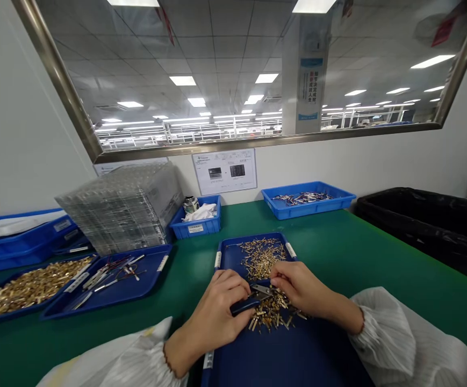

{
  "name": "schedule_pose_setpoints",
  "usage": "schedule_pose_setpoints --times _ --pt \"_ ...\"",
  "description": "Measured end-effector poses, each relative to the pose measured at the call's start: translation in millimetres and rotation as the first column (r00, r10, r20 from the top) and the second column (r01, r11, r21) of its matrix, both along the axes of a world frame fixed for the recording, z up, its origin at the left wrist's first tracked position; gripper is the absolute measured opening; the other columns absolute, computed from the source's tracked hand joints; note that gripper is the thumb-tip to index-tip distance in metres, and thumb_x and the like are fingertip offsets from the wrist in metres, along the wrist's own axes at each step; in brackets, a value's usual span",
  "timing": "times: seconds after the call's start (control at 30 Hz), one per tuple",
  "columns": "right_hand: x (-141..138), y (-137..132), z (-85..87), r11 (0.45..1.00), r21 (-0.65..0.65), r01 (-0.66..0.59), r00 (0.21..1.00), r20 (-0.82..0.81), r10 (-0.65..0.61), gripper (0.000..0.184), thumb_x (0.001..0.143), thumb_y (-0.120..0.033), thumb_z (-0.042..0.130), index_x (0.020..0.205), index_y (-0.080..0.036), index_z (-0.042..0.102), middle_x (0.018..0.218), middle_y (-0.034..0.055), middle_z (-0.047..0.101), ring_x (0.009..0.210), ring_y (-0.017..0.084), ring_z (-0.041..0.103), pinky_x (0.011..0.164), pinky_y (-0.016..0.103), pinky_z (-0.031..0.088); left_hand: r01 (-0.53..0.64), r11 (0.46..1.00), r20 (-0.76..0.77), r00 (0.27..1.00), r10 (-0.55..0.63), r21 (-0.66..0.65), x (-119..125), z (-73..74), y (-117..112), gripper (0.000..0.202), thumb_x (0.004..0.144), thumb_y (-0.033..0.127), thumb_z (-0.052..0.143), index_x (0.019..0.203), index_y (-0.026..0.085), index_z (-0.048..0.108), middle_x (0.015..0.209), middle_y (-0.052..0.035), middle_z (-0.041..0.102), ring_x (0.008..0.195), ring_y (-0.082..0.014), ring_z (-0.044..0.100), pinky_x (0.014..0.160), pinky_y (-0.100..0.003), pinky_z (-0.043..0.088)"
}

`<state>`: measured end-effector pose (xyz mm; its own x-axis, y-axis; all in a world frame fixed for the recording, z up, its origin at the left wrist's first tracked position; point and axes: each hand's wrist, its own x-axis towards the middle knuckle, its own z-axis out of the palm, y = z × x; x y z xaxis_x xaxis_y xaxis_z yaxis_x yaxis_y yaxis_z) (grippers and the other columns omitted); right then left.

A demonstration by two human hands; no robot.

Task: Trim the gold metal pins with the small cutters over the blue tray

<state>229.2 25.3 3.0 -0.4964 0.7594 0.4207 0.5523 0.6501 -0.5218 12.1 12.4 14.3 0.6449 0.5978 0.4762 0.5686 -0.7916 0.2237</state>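
A blue tray (281,355) lies in front of me on the green table, holding a heap of small gold pins (262,257). My left hand (217,312) is closed round a dark-handled tool (244,305) whose metal tip reaches over the pins. My right hand (297,287) is pinched over the same heap next to the tool's tip; what its fingers hold is too small to make out. Both wrists wear white ruffled sleeves.
To the left lie a blue tray of tweezers and tools (112,282) and another full of gold parts (27,290). A stack of clear plastic trays (124,207) stands behind them. Blue bins (196,217) (308,199) line the wall; a black-lined bin (426,220) sits right.
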Motion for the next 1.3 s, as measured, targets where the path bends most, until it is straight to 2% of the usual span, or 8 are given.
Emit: schedule_pose_setpoints --times 0.23,0.33,0.5,0.73,0.93,1.03,1.17,1.3 --pt "-1 0 -0.2 0.998 -0.011 -0.06 0.997 0.051 0.06 0.017 0.082 -0.005 0.043 0.073 -0.018 0.049 0.069 -0.0005 0.052 0.063 0.013 0.047 0.058 0.023 0.033 -0.021 1.0 0.031 0.999 0.021 -0.008 1 -1.1 -2 0.009 0.073 0.016 0.063 0.07 0.018 0.055 0.082 -0.0026 0.062 0.085 -0.0202 0.053 0.08 -0.038 0.038" --pt "-1 1 0.9 0.998 -0.017 -0.063 0.997 0.049 0.064 0.016 0.082 -0.006 0.044 0.074 -0.018 0.051 0.07 0.0 0.054 0.064 0.013 0.049 0.059 0.023 0.034 -0.04 0.999 0.022 0.999 0.04 -0.004 1 -0.1 -3 0.009 0.074 0.017 0.062 0.068 0.018 0.056 0.081 -0.0021 0.062 0.081 -0.0201 0.053 0.076 -0.037 0.038" --pt "-4 2 2.1 1.0 -0.009 -0.027 1.0 0.0 0.027 0.017 0.081 -0.004 0.046 0.078 -0.017 0.057 0.077 0.0022 0.058 0.072 0.014 0.053 0.065 0.022 0.039 -0.088 0.996 0.015 0.996 0.087 0.024 1 0.8 -3 0.006 0.076 0.018 0.059 0.071 0.018 0.057 0.081 -0.0028 0.062 0.075 -0.0197 0.052 0.069 -0.035 0.038" --pt "-11 5 1.4 0.999 0.002 0.048 0.998 -0.052 -0.048 0.015 0.072 -0.004 0.051 0.067 -0.016 0.058 0.064 -0.0004 0.055 0.059 0.012 0.049 0.055 0.021 0.035 -0.111 0.991 0.031 0.994 0.109 0.07 0 0.0 -4 0.004 0.074 0.016 0.06 0.072 0.017 0.057 0.079 -0.0032 0.061 0.074 -0.02 0.052 0.069 -0.036 0.038" --pt "-16 3 2.9 0.992 0.011 0.124 0.982 -0.147 -0.122 0.016 0.065 -0.003 0.05 0.057 -0.017 0.052 0.057 -0.0029 0.053 0.058 0.012 0.048 0.061 0.025 0.034 -0.096 0.989 0.07 0.994 0.089 0.112 2 -0.6 -4 0.005 0.078 0.017 0.057 0.075 0.017 0.06 0.081 -0.0048 0.063 0.077 -0.0206 0.052 0.071 -0.037 0.038" --pt "-17 2 4.8 0.988 -0.021 0.154 0.964 -0.214 -0.155 0.016 0.066 -0.005 0.047 0.057 -0.017 0.05 0.059 -0.0023 0.054 0.06 0.013 0.049 0.063 0.025 0.035 -0.098 0.986 0.15 0.986 0.078 0.133 5 0.7 -6 0.004 0.077 0.017 0.057 0.074 0.017 0.06 0.08 -0.0047 0.063 0.077 -0.0203 0.053 0.069 -0.037 0.04" --pt "-15 6 1.0 0.984 -0.123 0.131 0.948 -0.276 -0.161 0.015 0.074 -0.011 0.042 0.061 -0.018 0.048 0.061 -0.0012 0.054 0.058 0.012 0.05 0.054 0.021 0.038 -0.124 0.992 0.3 0.948 0.108 0.035 8 0.1 -6 0.007 0.073 0.017 0.062 0.068 0.018 0.058 0.079 -0.0039 0.063 0.071 -0.0183 0.056 0.066 -0.034 0.043" --pt "-11 4 -0.5 0.979 -0.185 0.089 0.955 -0.263 -0.136 0.015 0.072 -0.01 0.042 0.06 -0.018 0.046 0.058 -0.0022 0.052 0.054 0.011 0.048 0.051 0.02 0.037 -0.094 0.994 0.272 0.956 0.106 -0.06 7 -3.1 -3 0.009 0.072 0.017 0.063 0.066 0.018 0.057 0.079 -0.0034 0.062 0.069 -0.0166 0.057 0.066 -0.033 0.045"
